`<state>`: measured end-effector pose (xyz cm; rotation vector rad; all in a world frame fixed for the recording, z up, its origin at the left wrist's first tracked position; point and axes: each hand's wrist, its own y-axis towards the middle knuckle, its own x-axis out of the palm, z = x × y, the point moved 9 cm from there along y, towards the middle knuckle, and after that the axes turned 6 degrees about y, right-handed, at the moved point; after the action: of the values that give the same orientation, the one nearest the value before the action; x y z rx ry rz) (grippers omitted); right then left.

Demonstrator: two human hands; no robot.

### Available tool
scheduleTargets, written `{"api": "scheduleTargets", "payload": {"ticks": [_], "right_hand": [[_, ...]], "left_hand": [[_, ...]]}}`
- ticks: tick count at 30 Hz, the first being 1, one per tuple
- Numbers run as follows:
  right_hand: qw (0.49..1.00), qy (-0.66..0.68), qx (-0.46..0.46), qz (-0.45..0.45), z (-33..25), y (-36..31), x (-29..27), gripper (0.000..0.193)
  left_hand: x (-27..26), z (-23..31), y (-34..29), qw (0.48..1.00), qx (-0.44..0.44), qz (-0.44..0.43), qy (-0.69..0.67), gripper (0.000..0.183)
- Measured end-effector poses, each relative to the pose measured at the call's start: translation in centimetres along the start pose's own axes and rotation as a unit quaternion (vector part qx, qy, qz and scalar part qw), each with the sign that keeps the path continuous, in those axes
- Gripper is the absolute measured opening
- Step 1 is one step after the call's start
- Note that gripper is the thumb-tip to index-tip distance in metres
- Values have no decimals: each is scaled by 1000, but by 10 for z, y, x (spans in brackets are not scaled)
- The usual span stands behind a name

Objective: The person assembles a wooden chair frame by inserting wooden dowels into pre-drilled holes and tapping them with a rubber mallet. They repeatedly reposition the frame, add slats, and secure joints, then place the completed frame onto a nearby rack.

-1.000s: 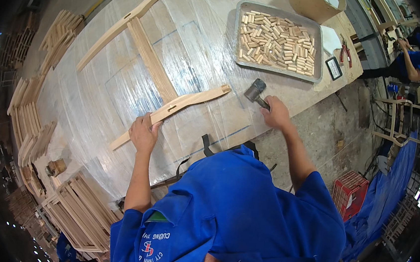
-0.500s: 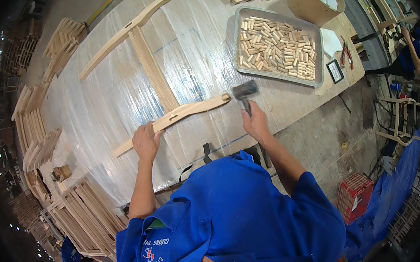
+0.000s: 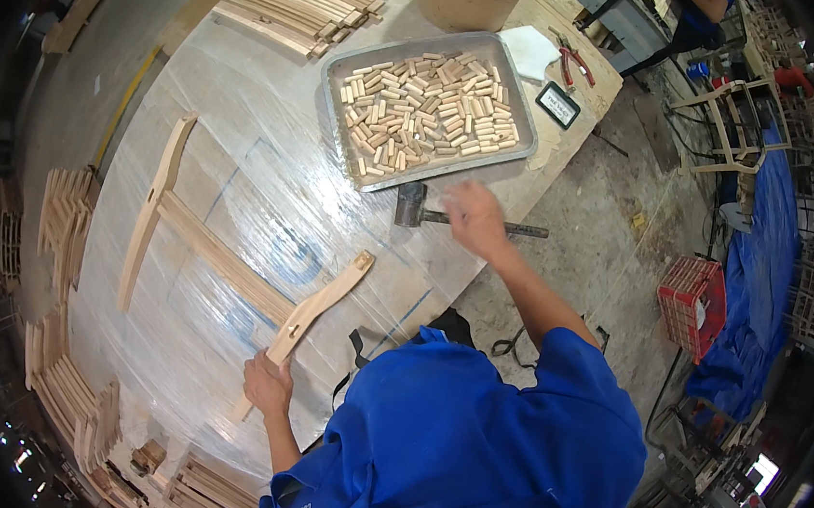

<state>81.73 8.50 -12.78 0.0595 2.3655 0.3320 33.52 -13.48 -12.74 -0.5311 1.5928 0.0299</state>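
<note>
Black mallet (image 3: 411, 206) lies crosswise under the blurred right grip (image 3: 471, 218) — closed or not, I can't tell — left grip (image 3: 267, 383) holding curved wood (image 3: 319, 304).

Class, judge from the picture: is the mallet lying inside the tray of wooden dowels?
No, the mallet lies outside the tray, with its head on the tabletop.

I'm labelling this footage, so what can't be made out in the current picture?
In the head view:
Right hand: fingers motion-blurred; contact with the mallet unclear.
Curved wooden piece: one section hidden by the left hand.
Tan container: far side cut off by the upper edge.
Co-worker: partly cut off there too.
</note>
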Motion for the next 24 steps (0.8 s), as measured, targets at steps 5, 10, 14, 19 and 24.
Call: {"api": "scheduleTargets", "payload": {"ticks": [5, 10, 14, 19, 24], "right_hand": [[979, -145, 118, 77, 68, 78, -43, 20], [948, -212, 238, -23, 114, 125, -30, 26], [946, -208, 245, -48, 107, 126, -12, 30], [979, -180, 91, 33, 83, 114, -20, 23], [998, 17, 57, -8, 22, 169, 22, 23]], "left_hand": [[16, -14, 23, 972, -14, -147, -181, 63], [1, -24, 97, 924, -79, -72, -366, 64], [-19, -14, 161, 912, -110, 150, -365, 68], [-29, 6, 220, 935, -117, 226, -248, 78], [-29, 24, 234, 949, -170, 188, -188, 91]]}}
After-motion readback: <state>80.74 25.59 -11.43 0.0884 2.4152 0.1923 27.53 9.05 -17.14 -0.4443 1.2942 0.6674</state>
